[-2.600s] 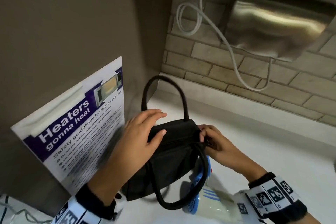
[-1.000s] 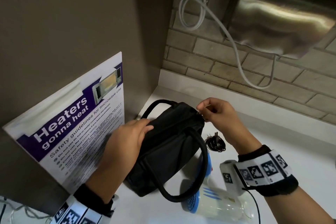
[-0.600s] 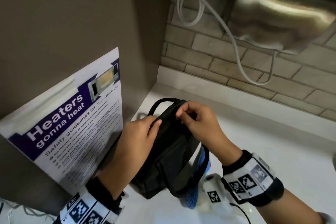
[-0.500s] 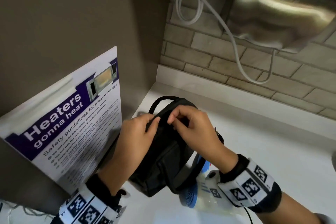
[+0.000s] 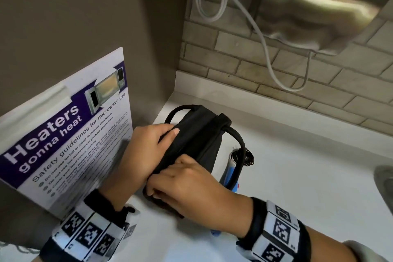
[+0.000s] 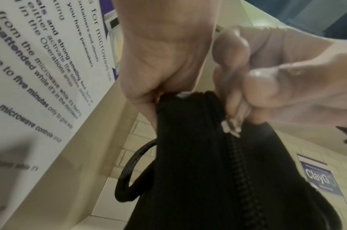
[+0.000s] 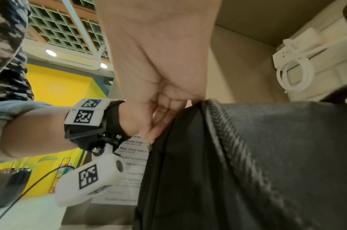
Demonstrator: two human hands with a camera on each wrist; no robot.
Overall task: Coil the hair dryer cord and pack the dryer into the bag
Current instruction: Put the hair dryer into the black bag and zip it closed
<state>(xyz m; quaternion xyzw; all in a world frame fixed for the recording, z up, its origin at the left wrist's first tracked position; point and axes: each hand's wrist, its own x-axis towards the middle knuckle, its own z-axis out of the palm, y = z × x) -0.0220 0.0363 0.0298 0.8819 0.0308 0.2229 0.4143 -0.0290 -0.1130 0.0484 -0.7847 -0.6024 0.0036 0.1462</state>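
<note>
While 2 hands, 1 bag [image 5: 197,134], probably zipping

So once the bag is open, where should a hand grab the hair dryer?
Probably by its blue and white body, coming from the right: it lies on the counter right of the black bag, whose handle loop arches over it, beside the coiled cord.

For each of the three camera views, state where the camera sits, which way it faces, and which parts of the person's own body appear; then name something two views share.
Head: worn high, looks forward and down at the counter; shows both hands on the black bag and both banded wrists.
Left wrist: looks along the left hand at the bag's zipper; the right hand pinches the zipper pull.
Right wrist: looks along the right hand to the bag; the left forearm and its band show.
Shared: both wrist views show the zipper.
</note>
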